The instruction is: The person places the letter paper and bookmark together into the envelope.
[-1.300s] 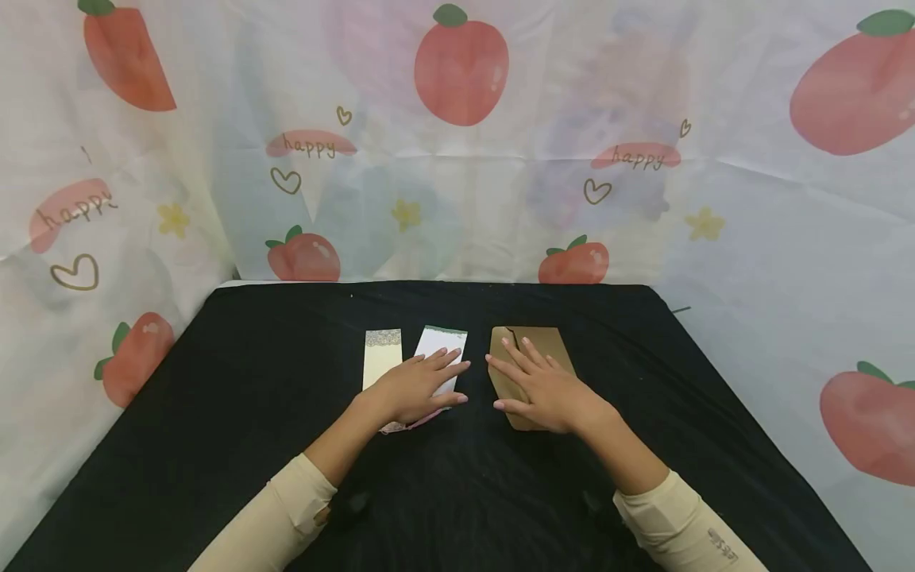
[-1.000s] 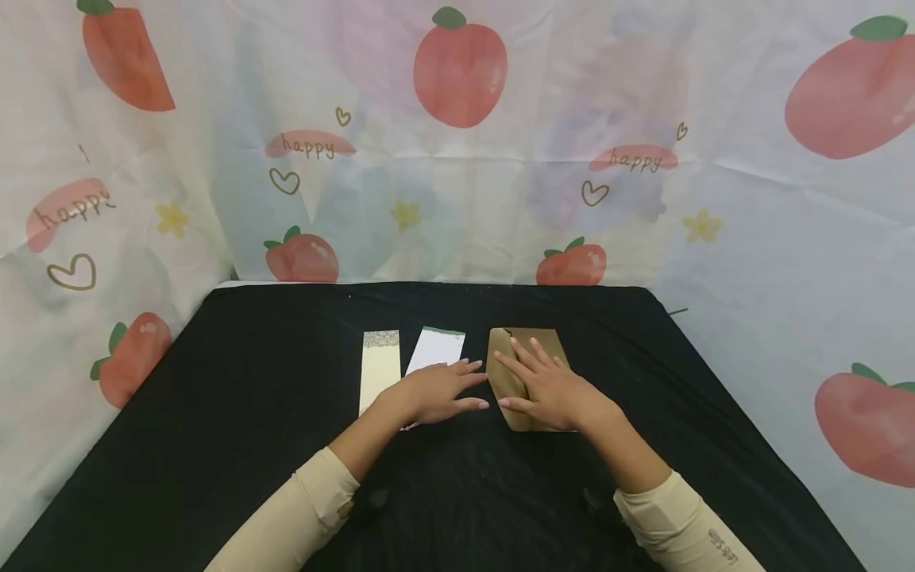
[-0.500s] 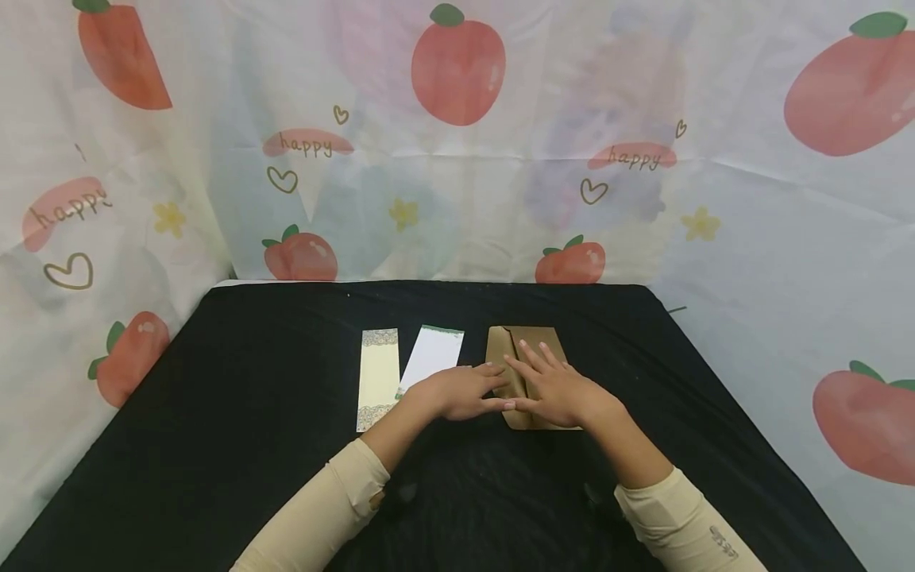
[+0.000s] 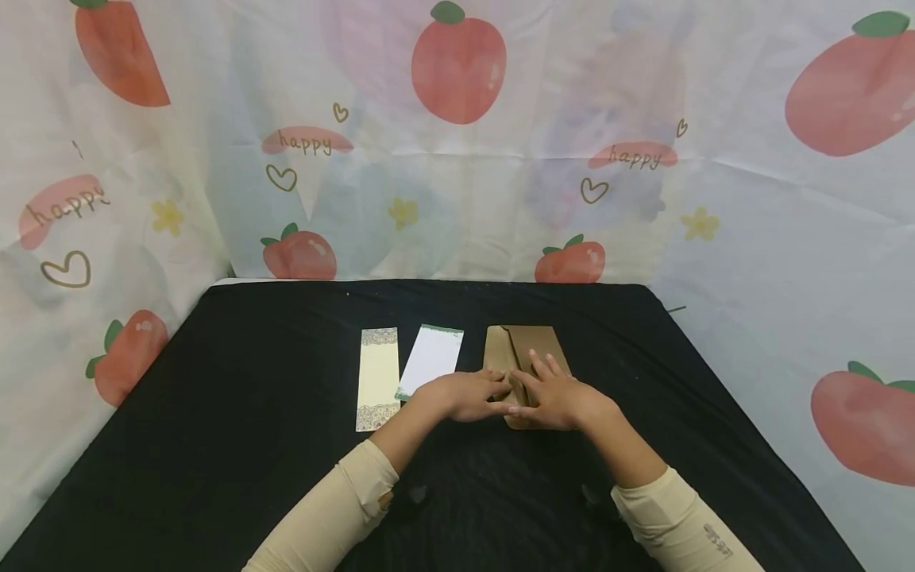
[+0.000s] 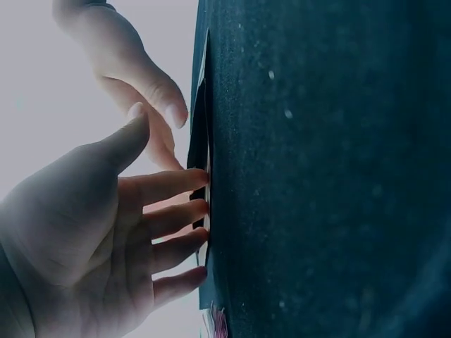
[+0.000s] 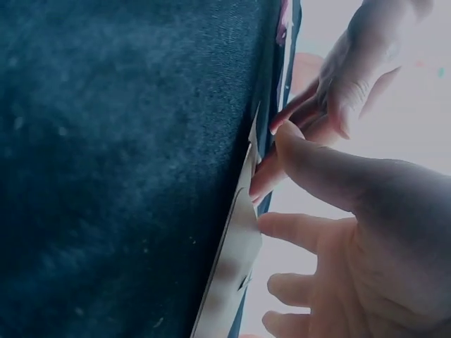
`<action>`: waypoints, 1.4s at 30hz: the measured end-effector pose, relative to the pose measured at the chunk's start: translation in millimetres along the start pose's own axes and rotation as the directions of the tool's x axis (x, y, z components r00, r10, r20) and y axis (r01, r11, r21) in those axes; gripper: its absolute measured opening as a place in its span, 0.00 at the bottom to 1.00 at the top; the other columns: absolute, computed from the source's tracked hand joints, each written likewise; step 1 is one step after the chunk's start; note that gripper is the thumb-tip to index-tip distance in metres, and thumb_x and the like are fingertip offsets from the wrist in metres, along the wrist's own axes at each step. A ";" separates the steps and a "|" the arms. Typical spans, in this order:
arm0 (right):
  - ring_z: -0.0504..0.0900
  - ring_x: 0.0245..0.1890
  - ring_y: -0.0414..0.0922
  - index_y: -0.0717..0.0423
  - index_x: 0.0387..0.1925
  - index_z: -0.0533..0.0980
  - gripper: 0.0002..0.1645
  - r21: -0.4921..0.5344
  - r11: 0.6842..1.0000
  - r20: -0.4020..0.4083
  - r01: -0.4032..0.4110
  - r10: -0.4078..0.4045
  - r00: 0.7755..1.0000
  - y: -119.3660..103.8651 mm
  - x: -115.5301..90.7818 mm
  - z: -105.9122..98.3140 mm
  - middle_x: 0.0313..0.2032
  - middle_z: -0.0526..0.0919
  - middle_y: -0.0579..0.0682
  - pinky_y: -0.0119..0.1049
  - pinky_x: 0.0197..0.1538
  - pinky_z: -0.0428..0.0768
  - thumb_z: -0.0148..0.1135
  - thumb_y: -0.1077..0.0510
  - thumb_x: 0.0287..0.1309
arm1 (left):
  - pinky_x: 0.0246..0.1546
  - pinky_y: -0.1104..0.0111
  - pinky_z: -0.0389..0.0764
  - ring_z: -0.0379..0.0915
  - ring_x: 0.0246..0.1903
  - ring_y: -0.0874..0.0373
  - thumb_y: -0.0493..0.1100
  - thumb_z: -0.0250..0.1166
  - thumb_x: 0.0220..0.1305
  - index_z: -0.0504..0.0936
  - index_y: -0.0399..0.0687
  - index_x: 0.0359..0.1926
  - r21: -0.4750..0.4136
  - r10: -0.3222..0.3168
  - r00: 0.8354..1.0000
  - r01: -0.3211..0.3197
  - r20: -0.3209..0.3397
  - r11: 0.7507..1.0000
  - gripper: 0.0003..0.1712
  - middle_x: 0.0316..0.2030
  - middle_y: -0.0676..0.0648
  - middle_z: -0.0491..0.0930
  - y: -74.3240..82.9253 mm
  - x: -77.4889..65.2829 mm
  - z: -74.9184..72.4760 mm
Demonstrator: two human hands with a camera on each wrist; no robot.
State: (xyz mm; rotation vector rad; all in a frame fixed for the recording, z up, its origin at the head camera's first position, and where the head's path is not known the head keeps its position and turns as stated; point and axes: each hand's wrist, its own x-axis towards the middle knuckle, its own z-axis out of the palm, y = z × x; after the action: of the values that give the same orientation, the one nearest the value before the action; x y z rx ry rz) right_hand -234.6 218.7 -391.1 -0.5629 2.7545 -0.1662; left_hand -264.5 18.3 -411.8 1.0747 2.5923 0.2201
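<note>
A brown paper envelope (image 4: 530, 343) lies flat on the black tablecloth (image 4: 250, 413), its flap side up. My right hand (image 4: 556, 391) rests on it with fingers straight and spread; in the right wrist view these fingers (image 6: 303, 232) press the envelope (image 6: 236, 260). My left hand (image 4: 473, 394) reaches in from the left, fingers nearly straight, tips touching the envelope's left edge (image 5: 203, 162) next to my right thumb. In the left wrist view the left hand's fingers (image 5: 169, 215) meet that edge. Neither hand grips anything.
A cream card strip with patterned ends (image 4: 379, 378) and a white card with a green top edge (image 4: 432, 359) lie side by side left of the envelope. A strawberry-print curtain (image 4: 457, 159) walls the table at the back and both sides.
My left hand slid right off the white card to the envelope's left edge, uncovering both cards. My right hand stayed on the envelope, shifting slightly right.
</note>
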 end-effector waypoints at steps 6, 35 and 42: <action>0.42 0.76 0.72 0.54 0.79 0.61 0.51 0.001 1.000 0.011 -0.029 0.029 1.000 0.3 1.3 2.3 0.79 0.44 0.68 0.71 0.68 0.58 0.61 0.30 0.67 | 0.73 0.57 0.57 0.47 0.78 0.51 0.66 0.48 0.79 0.65 0.52 0.79 -0.033 0.010 1.000 -0.010 0.001 0.999 0.38 0.79 0.46 0.55 -2.1 -0.3 1.8; 0.78 0.52 0.73 0.51 0.61 0.68 0.46 -0.022 0.996 -0.051 -0.084 0.083 0.995 5.5 10.0 -2.6 0.58 0.73 0.75 0.66 0.49 0.78 0.77 0.33 0.51 | 0.73 0.58 0.57 0.44 0.78 0.56 0.62 0.52 0.79 0.64 0.56 0.79 -0.047 -0.051 0.998 0.052 0.035 0.998 0.35 0.80 0.52 0.53 -7.8 5.3 4.4; 0.80 0.47 0.66 0.52 0.50 0.69 0.41 -0.035 0.998 -0.067 -0.046 0.043 0.997 1.3 11.7 -9.8 0.39 0.78 0.58 0.61 0.43 0.78 0.81 0.35 0.47 | 0.73 0.58 0.58 0.44 0.78 0.57 0.62 0.52 0.79 0.65 0.55 0.79 -0.056 -0.048 0.998 0.050 0.040 0.997 0.35 0.80 0.52 0.53 -9.1 5.1 4.7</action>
State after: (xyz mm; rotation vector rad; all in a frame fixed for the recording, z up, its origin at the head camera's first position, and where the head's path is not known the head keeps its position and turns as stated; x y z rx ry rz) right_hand -248.6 215.7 -385.4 -0.5136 2.8369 -0.1259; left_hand -272.2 15.6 -419.9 0.9847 2.5585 0.2571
